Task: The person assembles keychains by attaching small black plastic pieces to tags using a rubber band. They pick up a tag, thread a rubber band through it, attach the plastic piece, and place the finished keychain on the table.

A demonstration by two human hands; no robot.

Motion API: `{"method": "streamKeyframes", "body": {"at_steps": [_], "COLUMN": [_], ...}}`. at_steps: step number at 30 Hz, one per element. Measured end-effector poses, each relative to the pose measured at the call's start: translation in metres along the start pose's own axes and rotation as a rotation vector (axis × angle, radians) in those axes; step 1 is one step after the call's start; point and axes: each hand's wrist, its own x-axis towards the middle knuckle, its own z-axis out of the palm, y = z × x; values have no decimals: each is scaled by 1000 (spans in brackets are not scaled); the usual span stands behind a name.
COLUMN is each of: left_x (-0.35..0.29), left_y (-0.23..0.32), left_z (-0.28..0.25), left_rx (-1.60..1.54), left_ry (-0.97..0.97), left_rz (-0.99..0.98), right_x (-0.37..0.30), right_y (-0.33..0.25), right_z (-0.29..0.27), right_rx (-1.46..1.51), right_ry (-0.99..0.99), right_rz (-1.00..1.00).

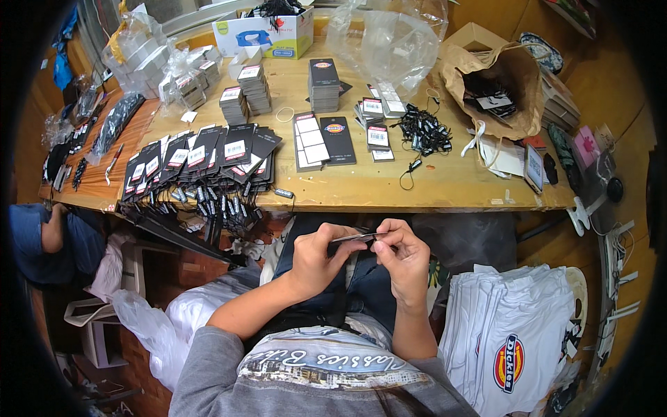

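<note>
Above my lap, in front of the table's edge, I hold a dark hang tag, seen nearly edge-on. My left hand is closed on one end of it, thumb below. The thumb and fingertips of my right hand pinch its other end; whether they also grip a cord there is too small to tell. On the table ahead lie a stack of white-panelled tags and a black tag. To their right is a tangled heap of black tag strings. A spread of strung black tags covers the left.
Neat tag stacks stand farther back, before a printed carton and clear plastic bags. A brown paper bag and a phone are at the right. Folded white shirts pile beside me. Another person's arm shows far left.
</note>
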Motion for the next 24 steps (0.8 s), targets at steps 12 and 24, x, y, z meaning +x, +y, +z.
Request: {"method": "streamKeyframes", "body": {"at_steps": [12,24], "left_x": [-1,-4], "left_y": [-2,0], "left_z": [-2,-7], "left_rx": [142,18], "left_ry": [24,-167], "left_rz": [183,-56], "right_x": [-3,5], "right_y": [12,17], "right_z": [12,20], "right_rx": [-31,-354], "right_ry": [78,161], "right_rz": [-130,-372]}}
